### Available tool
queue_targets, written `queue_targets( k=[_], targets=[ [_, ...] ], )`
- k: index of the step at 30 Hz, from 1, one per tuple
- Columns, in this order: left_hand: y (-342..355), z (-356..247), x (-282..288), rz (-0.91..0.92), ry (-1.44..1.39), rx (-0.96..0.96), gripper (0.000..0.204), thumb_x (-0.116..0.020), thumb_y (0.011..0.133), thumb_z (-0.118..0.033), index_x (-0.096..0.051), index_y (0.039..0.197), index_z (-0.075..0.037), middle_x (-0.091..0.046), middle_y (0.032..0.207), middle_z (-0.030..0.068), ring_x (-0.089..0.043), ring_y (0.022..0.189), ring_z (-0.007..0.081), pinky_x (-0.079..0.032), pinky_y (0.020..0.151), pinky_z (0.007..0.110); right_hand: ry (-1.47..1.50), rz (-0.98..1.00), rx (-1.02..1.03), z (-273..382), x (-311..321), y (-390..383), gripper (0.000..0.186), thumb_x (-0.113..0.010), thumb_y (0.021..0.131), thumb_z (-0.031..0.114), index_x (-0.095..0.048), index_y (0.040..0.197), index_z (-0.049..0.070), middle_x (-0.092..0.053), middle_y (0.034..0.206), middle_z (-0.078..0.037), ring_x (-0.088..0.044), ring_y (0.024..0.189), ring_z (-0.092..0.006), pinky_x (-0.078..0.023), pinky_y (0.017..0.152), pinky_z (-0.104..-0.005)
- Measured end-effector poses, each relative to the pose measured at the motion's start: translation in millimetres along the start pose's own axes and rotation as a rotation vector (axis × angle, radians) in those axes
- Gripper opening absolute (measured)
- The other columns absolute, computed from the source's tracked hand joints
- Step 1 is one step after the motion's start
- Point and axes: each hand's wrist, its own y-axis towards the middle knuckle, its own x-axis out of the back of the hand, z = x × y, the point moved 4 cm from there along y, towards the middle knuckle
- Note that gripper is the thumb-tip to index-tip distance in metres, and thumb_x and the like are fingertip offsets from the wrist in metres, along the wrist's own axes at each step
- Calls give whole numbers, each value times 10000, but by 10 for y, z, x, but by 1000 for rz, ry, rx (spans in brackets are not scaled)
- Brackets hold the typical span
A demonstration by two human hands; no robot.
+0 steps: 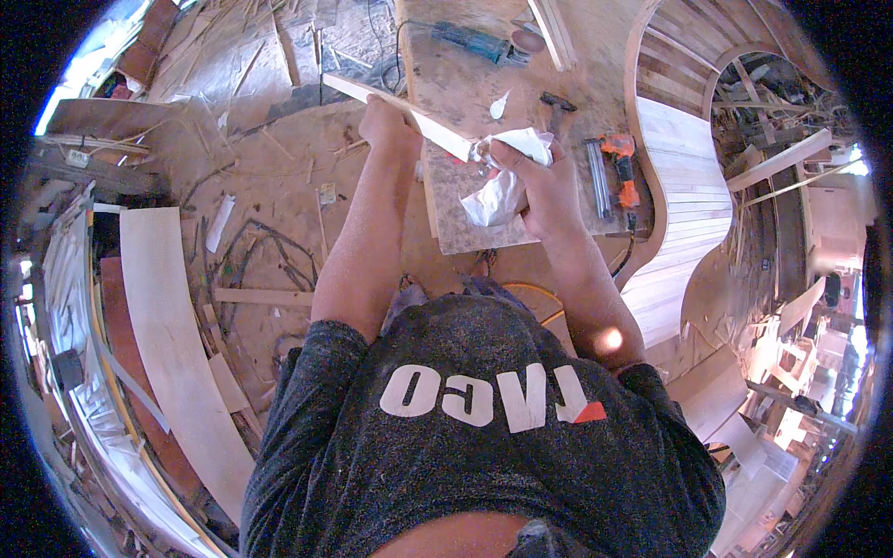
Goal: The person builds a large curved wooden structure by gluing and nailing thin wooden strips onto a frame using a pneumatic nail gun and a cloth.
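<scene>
My left hand point(389, 123) grips a long pale wooden strip point(372, 95) near its middle, holding it level above the workbench edge. My right hand point(541, 181) is closed on a crumpled white cloth point(498, 191), which it presses against the near end of the strip. Both forearms reach out from my dark grey shirt at the bottom of the view.
A dusty workbench point(465, 84) carries a blue power tool point(473, 42), a hammer point(556, 107) and an orange nail gun point(621, 163). A curved slatted wooden structure point(684, 186) stands at right. Curved plywood panels point(172, 344) and cables point(265, 260) lie on the sawdust floor at left.
</scene>
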Motion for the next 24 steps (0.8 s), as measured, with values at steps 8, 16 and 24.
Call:
queue_targets(
  k=[8,16,24],
  targets=[
    [-168,-62,-56,-12,38,-22,496,-507,1041,-325,-475,1306,93,-611,1203,176,-646,1037,338,-556,844,487,-101,-42,-21,-64,88,58,280,-847,778,59,-691,998,-16,-743,906,-103,-725,776,-190,-590,650,-329],
    [134,-263,41,36,33,-157,317,-519,1038,-300,-593,1119,-2,-607,897,95,-622,732,225,-546,627,372,-292,93,-134,-96,327,93,365,-863,757,88,-667,1050,-6,-729,926,-107,-692,700,-160,-574,607,-311],
    [11,-347,-159,457,260,-132,361,-491,1055,-270,-609,1251,10,-645,959,105,-633,816,203,-537,717,367,-238,211,-206,259,-58,78,344,-844,779,118,-663,1052,11,-722,931,-88,-690,724,-160,-576,622,-324]
  ],
)
